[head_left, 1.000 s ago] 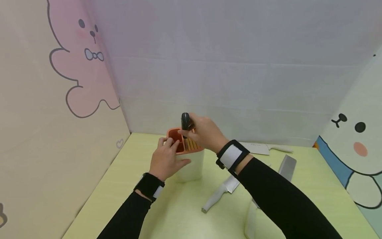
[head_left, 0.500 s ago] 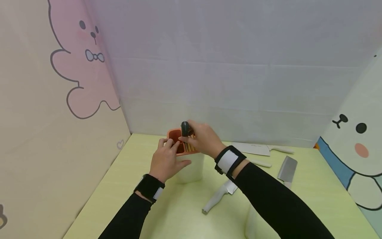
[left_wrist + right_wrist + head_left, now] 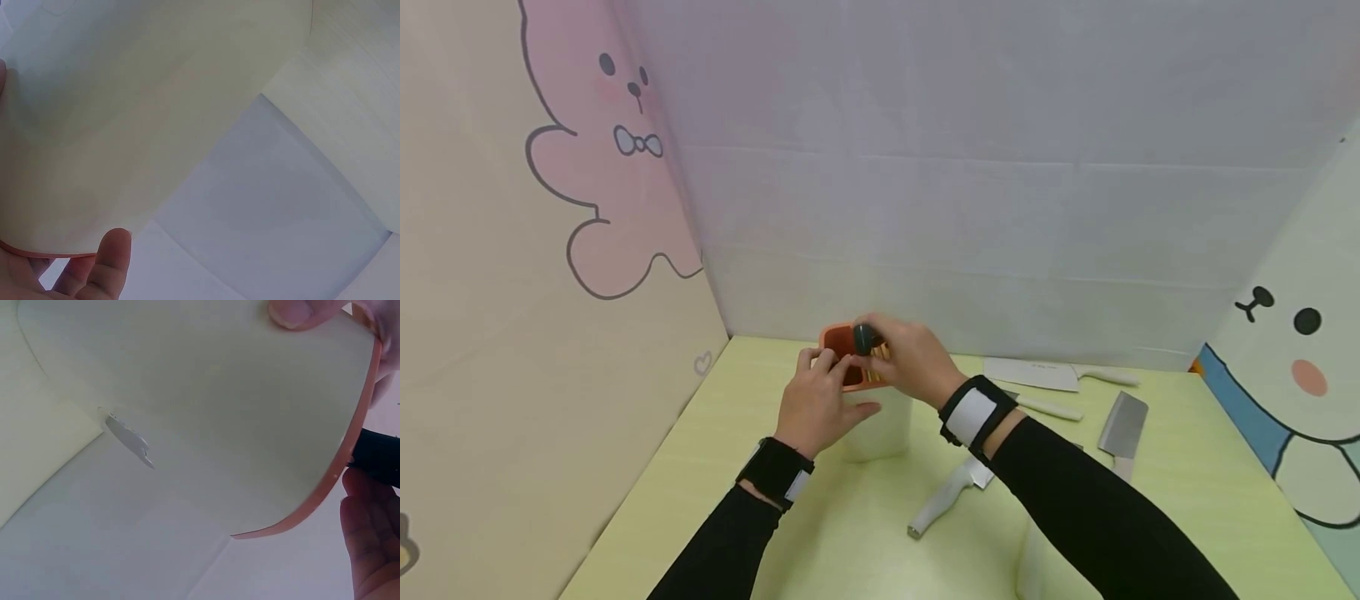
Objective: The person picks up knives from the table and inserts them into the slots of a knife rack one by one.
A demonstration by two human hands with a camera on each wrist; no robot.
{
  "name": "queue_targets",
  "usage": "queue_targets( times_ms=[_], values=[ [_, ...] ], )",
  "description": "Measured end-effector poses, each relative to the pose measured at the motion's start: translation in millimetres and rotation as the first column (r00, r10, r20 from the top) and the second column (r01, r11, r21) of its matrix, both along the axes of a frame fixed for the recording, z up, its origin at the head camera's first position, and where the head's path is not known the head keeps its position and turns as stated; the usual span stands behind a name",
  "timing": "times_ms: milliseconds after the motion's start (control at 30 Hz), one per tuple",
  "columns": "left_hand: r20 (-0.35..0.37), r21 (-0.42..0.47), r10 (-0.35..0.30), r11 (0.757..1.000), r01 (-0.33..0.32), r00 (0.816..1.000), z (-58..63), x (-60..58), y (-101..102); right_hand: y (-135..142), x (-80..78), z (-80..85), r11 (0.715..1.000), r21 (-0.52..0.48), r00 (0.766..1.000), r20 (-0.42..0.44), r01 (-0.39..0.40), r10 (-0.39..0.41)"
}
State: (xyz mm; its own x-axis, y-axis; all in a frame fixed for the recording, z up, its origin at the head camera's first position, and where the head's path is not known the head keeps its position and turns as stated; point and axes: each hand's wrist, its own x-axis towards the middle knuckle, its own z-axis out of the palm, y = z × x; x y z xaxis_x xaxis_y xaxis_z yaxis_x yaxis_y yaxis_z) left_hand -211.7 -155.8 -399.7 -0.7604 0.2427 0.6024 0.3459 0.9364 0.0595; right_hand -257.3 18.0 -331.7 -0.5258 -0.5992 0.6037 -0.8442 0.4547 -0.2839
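Note:
A white knife holder with an orange slotted top stands upright on the table. My left hand grips its near left rim, fingers over the orange edge and thumb against the white wall. Over the slotted side, my right hand holds a tool by its black handle. That handle sits close above the holder's top; the part below it is hidden, and I cannot tell what kind of tool it is. In the right wrist view the dark handle shows just beyond the orange rim.
Right of the holder, a cleaver lies near the back wall, with a pale-handled knife in front. Another knife lies nearer me, partly under my right forearm. A smaller cleaver rests farther right; a pale handle shows at the front.
My right hand has come down toward the holder with the black handle, which now sits lower at the slots. The left hand keeps its place on the rim.

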Motion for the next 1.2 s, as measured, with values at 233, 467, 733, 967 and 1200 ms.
queue_targets(
  times_ms=[233, 467, 733, 967, 1200],
  values=[
    [0.013, -0.004, -0.003, 1.0, 0.003, 1.0, 1.7, 1.3, 0.6, 5.4, 3.3, 2.0, 0.999, 0.029, 0.999, 0.002, -0.038, 0.038],
    [0.008, -0.009, 0.002, 1.0, -0.002, 1.0, 0.7, 1.4, 0.8, 16.4, 3.5, 7.1, 0.99, 0.065, 0.983, 0.15, -0.122, 0.111],
    [-0.001, -0.001, 0.004, 1.0, -0.004, 1.0, 1.0, 0.8, 1.6, 24.6, 1.8, 8.9, 0.974, 0.066, 0.967, 0.153, -0.216, 0.204],
    [0.015, 0.0, 0.003, 1.0, -0.003, 1.0, -1.7, 0.7, 1.5, 24.9, 0.4, 1.9, 0.975, 0.017, 0.951, 0.225, -0.223, 0.213],
    [0.023, -0.01, 0.012, 1.0, -0.012, 1.0, 0.1, 1.0, 0.7, 25.7, -1.6, 0.2, 0.974, 0.03, 0.955, 0.208, -0.223, 0.212]
  ],
)
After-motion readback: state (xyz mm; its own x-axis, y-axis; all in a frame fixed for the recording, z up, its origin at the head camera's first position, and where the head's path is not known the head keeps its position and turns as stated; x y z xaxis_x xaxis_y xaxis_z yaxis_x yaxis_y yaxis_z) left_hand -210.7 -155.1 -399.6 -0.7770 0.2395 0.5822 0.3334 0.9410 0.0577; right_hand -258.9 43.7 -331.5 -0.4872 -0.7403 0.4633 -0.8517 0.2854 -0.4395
